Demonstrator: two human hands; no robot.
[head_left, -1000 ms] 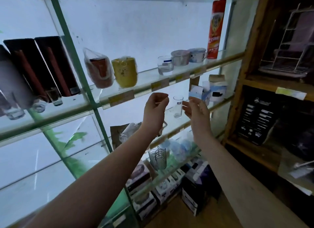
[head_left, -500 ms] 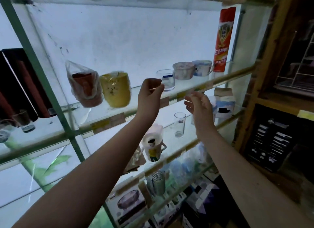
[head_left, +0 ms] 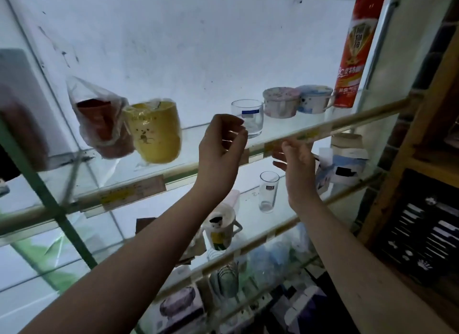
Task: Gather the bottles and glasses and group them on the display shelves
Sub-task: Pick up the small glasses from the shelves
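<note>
Left hand [head_left: 221,147] raised in front of the upper glass shelf [head_left: 285,127], fingers curled in toward the thumb, nothing visible inside the curl. Fingertips [head_left: 241,132] overlapping the lower left edge of a short clear glass tumbler with a blue label [head_left: 248,117]; impossible to tell whether touching. Tumbler upright on that shelf, at 1 o'clock from the left hand.

Right hand [head_left: 298,167] relaxed and empty, fingers near straight, palm turned toward 9 o'clock, tips up against the shelf's front rail, at 4 o'clock from the tumbler.

One level down, on the middle glass shelf [head_left: 280,218], a tall narrow clear glass [head_left: 268,192], upright, at 6 o'clock from the tumbler, showing between the two wrists and apart from both.

Along the upper shelf toward 3 o'clock from the tumbler:
- a speckled pink-and-white ceramic bowl [head_left: 280,102], just beside it
- a blue-and-white ceramic mug [head_left: 313,98], close against the bowl
- a tall red aerosol can [head_left: 357,55], upright at the shelf's end

Toward 9 o'clock from the tumbler:
- a yellow cup wrapped in clear plastic [head_left: 155,132]
- a red cup inside a clear plastic bag [head_left: 99,125], pressed against the yellow one

On the middle shelf, at 6 o'clock from the left hand, a white mug with a cartoon figure [head_left: 221,231], partly behind the left forearm. At 3 o'clock from the right hand, a cluster of white and blue cardboard boxes [head_left: 345,159].
</note>
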